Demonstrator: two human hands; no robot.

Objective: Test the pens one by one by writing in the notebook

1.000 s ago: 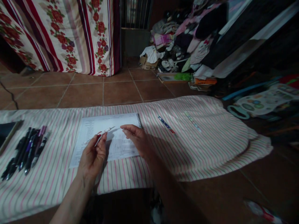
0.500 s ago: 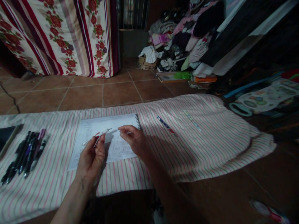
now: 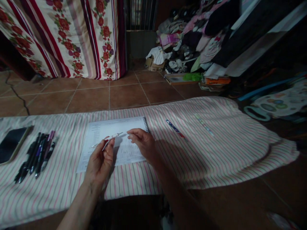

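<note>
My left hand [image 3: 100, 163] grips a white pen [image 3: 113, 136] between thumb and fingers, and its thin tip points right and slightly up. Close to that tip, my right hand [image 3: 144, 143] is closed in a pinch. Something small and pale seems to sit at its fingertips, too small to name. Both hands are above a spiral notebook [image 3: 134, 156] with printed lines and handwriting on its page. To the right of the notebook lies a dark blue and red patterned stick [image 3: 176, 129], perhaps a pen. Farther right rests a pale, multicoloured strip [image 3: 203, 125].
Several pens [image 3: 37, 156] lie bunched at the left, beside a dark-screened phone [image 3: 11, 145]. A striped cloth [image 3: 230, 143] covers the low surface. Beyond it are floor tiles [image 3: 91, 94], a flowered curtain [image 3: 81, 38] and heaped clothes [image 3: 189, 38].
The camera view has turned slightly left, so more of the phone shows. Both hands keep nearly the same pose, with the pen tip still close to the right fingertips.
</note>
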